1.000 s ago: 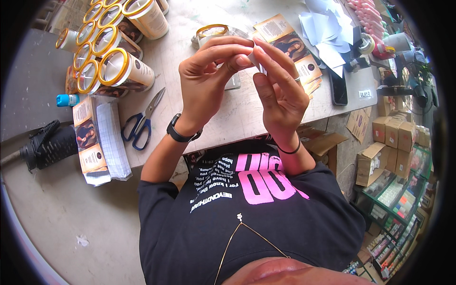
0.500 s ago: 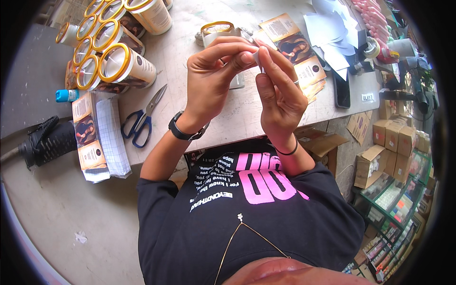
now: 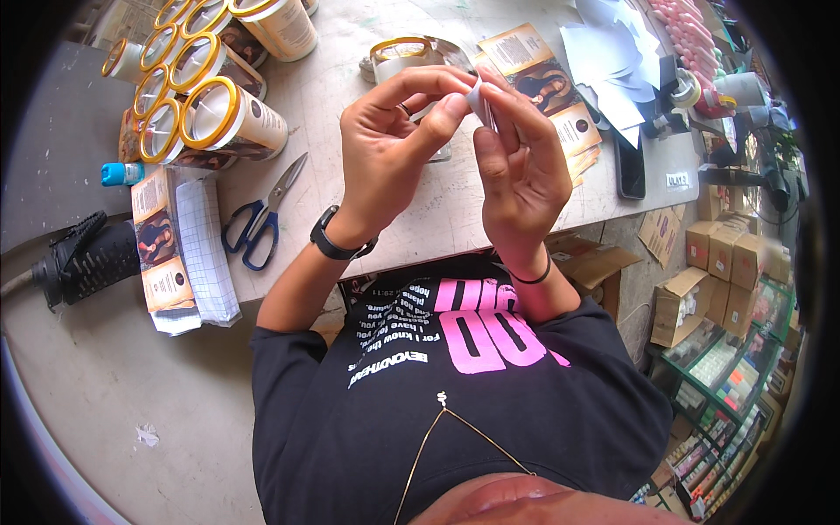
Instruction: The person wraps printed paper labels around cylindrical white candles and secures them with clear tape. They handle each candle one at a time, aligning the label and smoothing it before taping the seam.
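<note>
Above the table, my left hand and my right hand meet at a small, thin white piece that looks like paper or a label. My left thumb and forefinger pinch its left edge. On the other side, my right thumb and fingers close on it, and its lower part is partly hidden by them. Just beyond my hands lies a gold-rimmed tub, partly covered by my left fingers. Printed labels with a picture lie beyond my right hand.
Several gold-rimmed tubs crowd the left. Blue-handled scissors lie nearer me, beside a stack of labels and a blue-capped item. White paper pieces and a dark phone are at the right.
My fingers have spread a little, and the thumbs have drawn back slightly. More of the white piece shows between my hands, tilted downward to the right.
</note>
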The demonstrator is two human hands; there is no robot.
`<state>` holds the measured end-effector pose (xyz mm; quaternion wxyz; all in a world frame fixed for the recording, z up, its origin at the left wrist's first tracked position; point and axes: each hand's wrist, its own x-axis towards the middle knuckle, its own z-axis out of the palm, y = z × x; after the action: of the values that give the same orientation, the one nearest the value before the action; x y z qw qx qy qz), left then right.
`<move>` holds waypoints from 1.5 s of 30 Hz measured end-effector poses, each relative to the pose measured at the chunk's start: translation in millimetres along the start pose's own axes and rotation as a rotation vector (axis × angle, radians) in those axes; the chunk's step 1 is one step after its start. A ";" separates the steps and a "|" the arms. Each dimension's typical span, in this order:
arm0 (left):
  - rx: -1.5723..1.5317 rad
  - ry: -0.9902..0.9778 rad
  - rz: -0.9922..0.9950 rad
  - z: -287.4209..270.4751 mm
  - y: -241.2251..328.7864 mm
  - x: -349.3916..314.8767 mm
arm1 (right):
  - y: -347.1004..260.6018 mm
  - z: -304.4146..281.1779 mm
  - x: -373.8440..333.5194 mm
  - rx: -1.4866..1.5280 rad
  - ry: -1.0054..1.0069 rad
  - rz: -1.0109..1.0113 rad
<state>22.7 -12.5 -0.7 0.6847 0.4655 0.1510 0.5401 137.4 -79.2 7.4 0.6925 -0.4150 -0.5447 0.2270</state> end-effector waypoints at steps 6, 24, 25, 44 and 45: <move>0.092 -0.070 -0.003 -0.9 1.7 -1.9 | -2.3 -9.9 4.2 -0.186 -0.012 -0.049; -0.886 -0.114 -0.399 -38.0 37.4 -0.6 | 41.1 -186.2 44.9 1.058 0.305 0.733; -0.934 -0.150 -0.398 -43.2 41.9 1.0 | 46.6 -214.5 38.7 0.984 0.284 0.628; -0.888 -0.108 -0.265 -76.0 52.9 17.7 | 194.9 -205.0 141.2 -1.451 -0.251 0.397; -0.866 -0.091 -0.257 -75.0 54.7 17.7 | 193.6 -207.2 146.4 -1.379 -0.269 0.424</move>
<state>-56.8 37.8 9.2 0.8837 0.1371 -0.0624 0.4431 403.9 72.2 -81.8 0.1422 -0.8215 -0.5521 0.0109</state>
